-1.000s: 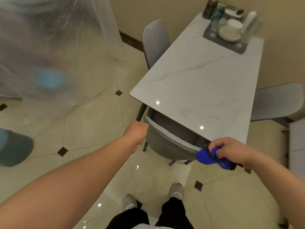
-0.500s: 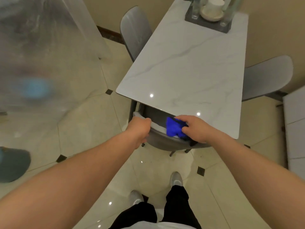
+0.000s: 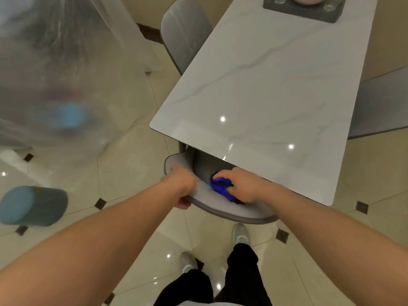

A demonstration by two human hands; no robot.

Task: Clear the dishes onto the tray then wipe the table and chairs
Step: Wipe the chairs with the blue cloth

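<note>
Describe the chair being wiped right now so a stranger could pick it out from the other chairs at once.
Start at the white marble table and go to its near short end. The grey chair tucked under that end is the one. Unlike the two side chairs, its backrest is gripped by the left hand while the right hand presses a blue cloth on it.

The table (image 3: 276, 89) edge hangs over the near chair (image 3: 220, 206), so little room is left above its seat. Open floor (image 3: 123, 173) lies left.
</note>
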